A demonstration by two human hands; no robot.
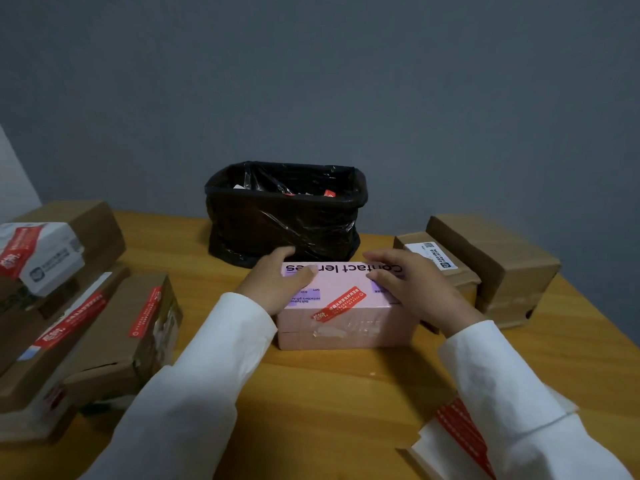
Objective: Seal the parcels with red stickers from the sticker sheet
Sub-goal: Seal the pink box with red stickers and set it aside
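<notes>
Packing desk: stacked parcels (86,327)

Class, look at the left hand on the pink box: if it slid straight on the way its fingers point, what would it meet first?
Probably the black bin: the left hand points away over the pink box toward it, though the gap between them is unclear.

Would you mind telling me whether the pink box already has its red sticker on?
Yes, it is on: a red sticker lies slantwise across the top of the pink box, running down to its front edge.
</notes>
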